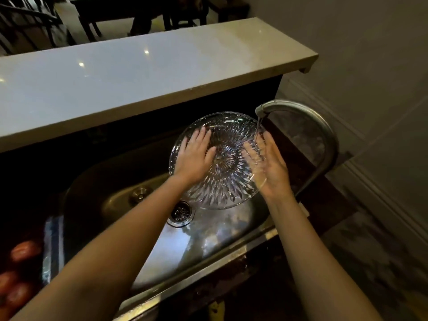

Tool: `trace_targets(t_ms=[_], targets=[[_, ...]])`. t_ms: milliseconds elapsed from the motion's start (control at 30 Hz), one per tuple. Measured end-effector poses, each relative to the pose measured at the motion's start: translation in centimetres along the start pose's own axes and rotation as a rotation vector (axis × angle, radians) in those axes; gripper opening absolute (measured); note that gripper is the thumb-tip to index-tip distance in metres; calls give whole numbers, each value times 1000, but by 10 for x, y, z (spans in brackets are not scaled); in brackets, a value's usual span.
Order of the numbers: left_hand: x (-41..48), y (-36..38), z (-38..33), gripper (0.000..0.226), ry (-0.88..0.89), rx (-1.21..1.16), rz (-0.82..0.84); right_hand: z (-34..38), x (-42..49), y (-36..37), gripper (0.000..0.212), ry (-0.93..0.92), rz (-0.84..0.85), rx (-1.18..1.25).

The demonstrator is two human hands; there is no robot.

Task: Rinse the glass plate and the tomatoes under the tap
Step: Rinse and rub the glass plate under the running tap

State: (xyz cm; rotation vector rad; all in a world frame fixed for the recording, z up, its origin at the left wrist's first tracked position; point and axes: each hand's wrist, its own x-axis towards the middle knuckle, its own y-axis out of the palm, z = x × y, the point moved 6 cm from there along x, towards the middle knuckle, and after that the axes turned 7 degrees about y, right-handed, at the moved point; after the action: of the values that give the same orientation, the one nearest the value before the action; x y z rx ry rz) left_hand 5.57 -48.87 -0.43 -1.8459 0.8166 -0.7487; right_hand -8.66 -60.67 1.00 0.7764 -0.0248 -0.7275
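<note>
Bare forearms are crossing the steel sink's front rim (208,269). The cut-glass plate (227,181) is tilting over the basin under the tap (301,112), near the overhanging ledge (139,72). The left hand (194,156) is pressing flat with fingers spread, and the right hand (273,170) is propping the rim with fingers straight. Tomatoes (23,251) are lying well apart.

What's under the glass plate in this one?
The steel sink lies below the glass plate, its drain strainer showing just past the lower rim. The right hand supports it from behind, fingers showing through the glass. The cut pattern blurs the basin directly beneath.
</note>
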Motion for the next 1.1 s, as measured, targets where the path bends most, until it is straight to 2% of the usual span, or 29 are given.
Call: trace_targets(t_ms=[67,133,233,300,500,633,833,900,967,1033,1100], targets=[[-14,6,-13,56,55,-47,47,-2,2,0,45,7,-11,-5],[-30,16,-47,55,202,-59,94,-5,4,0,45,24,-50,6],[-31,19,-90,54,343,-92,110,-11,4,10,37,80,-76,-101],[-18,8,-97,54,310,-112,66,-18,2,18,31,113,-61,-108],[30,-10,-92,54,249,3,-51,-1,-5,32,38,105,27,40],[50,-15,-56,60,178,42,-23,5,-8,25,55,102,-25,96],[-10,1,-9,64,65,30,107,19,2,8,47,35,-108,84],[-40,13,-28,62,95,-31,138,18,4,10,46,42,-128,43],[-57,21,-61,57,200,-105,138,13,5,11,46,55,-154,34],[-56,22,-91,56,294,-165,136,8,2,12,44,59,-151,24],[-37,16,-104,58,312,-182,118,4,-3,13,44,52,-129,-13]])
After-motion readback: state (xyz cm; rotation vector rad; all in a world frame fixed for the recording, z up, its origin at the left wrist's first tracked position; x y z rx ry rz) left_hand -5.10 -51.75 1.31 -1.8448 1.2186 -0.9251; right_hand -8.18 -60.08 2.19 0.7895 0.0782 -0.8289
